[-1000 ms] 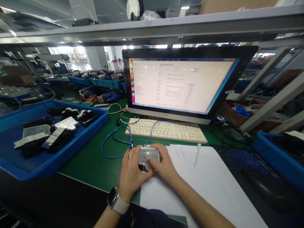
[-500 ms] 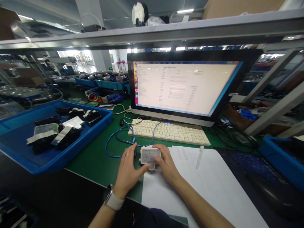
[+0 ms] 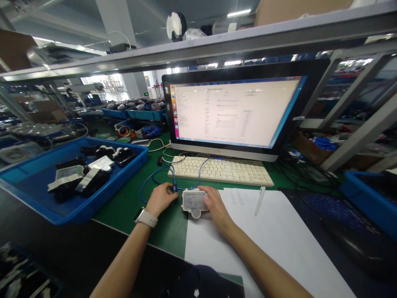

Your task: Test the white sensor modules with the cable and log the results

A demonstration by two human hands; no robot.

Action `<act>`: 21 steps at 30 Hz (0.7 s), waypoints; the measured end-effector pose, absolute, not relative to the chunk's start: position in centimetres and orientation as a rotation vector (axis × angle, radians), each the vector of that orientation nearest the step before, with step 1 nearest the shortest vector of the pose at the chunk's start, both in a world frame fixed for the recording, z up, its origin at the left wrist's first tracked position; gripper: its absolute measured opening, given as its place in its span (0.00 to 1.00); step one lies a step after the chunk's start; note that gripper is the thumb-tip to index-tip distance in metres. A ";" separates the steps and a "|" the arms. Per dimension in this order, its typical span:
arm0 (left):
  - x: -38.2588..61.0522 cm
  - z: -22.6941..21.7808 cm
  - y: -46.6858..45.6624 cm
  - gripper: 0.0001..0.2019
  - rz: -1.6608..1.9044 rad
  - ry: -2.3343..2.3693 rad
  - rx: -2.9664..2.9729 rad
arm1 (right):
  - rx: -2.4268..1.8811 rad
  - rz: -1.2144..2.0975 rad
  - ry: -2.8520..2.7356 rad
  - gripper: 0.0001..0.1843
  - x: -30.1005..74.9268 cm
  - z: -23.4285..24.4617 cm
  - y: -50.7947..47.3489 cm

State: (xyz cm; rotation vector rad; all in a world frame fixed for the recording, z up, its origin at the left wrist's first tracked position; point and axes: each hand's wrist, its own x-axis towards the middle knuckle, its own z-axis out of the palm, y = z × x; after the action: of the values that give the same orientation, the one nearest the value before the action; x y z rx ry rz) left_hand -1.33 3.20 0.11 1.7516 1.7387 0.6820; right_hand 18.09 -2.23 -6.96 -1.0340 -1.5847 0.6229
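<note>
Free green tabletop (image 3: 119,215) between blue bin (image 3: 124,176) and left hand (image 3: 159,199); obstacles ahead: blue cable (image 3: 174,178), keyboard (image 3: 223,170).

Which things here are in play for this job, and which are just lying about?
In play:
white box, held by the right hand
blue cable, its plug at the fingertips of the left hand
lit screen, probably

Lying about, seemingly:
pen
paper
keyboard
mouse
blue tray of parts, though possibly related

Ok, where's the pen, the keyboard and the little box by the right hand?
Pen (image 3: 259,202): head view, middle of barrel.
Keyboard (image 3: 218,169): head view, on its keys.
Little box (image 3: 194,201): head view, upper face.
</note>
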 end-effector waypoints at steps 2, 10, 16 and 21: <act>-1.5 0.7 3.1 0.19 0.732 1.664 1.613 | -1.026 0.638 -1.592 0.23 18.2 -7.0 -2.2; -1.5 3.4 0.7 0.25 0.965 1.355 1.284 | -1.037 0.659 -1.590 0.25 18.2 -7.0 -2.3; 0.0 2.0 0.0 0.25 1.097 1.151 1.526 | -1.019 0.651 -1.583 0.23 18.2 -7.1 -2.3; 0.6 0.1 -0.1 0.15 1.206 1.071 1.977 | -1.021 0.642 -1.581 0.23 18.2 -7.2 -2.1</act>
State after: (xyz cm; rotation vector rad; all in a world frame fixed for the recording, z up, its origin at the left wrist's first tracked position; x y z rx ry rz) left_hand 0.63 -0.15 0.09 1.9774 1.0711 1.2064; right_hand 18.20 -2.11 -7.20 -1.0208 -1.5809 0.6416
